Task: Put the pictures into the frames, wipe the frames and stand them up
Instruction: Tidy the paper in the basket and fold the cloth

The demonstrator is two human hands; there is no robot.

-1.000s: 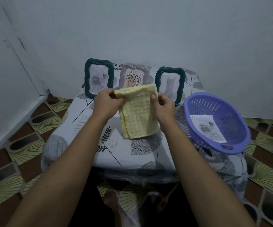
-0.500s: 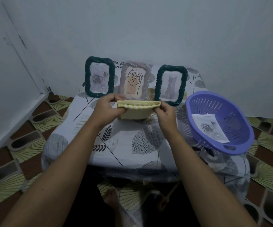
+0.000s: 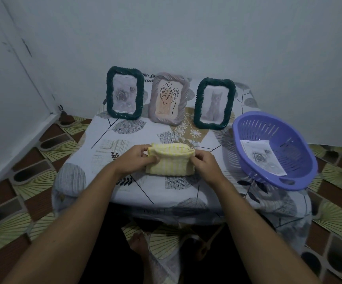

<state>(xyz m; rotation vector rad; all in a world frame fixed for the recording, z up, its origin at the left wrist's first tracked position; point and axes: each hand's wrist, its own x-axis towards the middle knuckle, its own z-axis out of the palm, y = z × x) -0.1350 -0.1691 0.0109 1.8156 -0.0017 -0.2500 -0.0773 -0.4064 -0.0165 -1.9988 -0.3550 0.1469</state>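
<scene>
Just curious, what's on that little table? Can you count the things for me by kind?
Picture frames: 3 (left green frame, grey frame, right green frame), all standing
Yellow cloth: 1
Purple basket: 1
Loose picture in the basket: 1
Total: 6

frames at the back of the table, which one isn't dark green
The middle frame, pale mauve-grey, holding the leaf line drawing. The left frame, with a rose picture, and the right frame, with a cat picture, are both dark green.
</scene>
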